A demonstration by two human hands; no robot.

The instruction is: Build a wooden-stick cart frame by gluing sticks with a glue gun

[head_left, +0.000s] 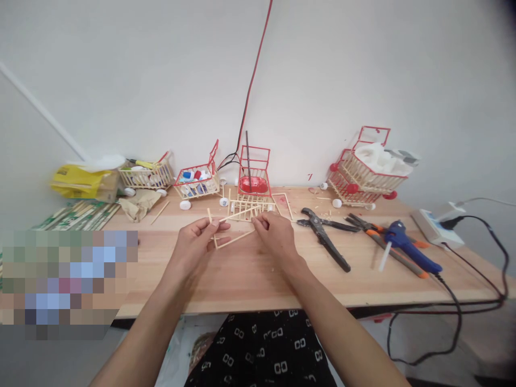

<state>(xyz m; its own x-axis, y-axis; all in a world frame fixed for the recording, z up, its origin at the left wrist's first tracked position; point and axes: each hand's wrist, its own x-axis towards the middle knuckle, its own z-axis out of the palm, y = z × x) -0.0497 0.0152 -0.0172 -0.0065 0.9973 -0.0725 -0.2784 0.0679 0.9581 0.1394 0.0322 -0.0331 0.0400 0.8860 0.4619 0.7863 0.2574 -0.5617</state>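
Both hands are occupied. Left hand (196,236): pinches the short end of a thin stick frame (236,239) between thumb and fingers. Right hand (276,231): fingertips close on the frame's opposite end; its joint there is hidden. The frame is held above the tabletop (242,285), in front of a slatted piece (250,203). Handling judgement: keep the left pinch near the corner, light enough not to bow the sticks; keep the long sides level and the corners square; press ends flush without twisting. Glue gun (415,252) lies to the right, beyond the black-handled cutters (326,239).
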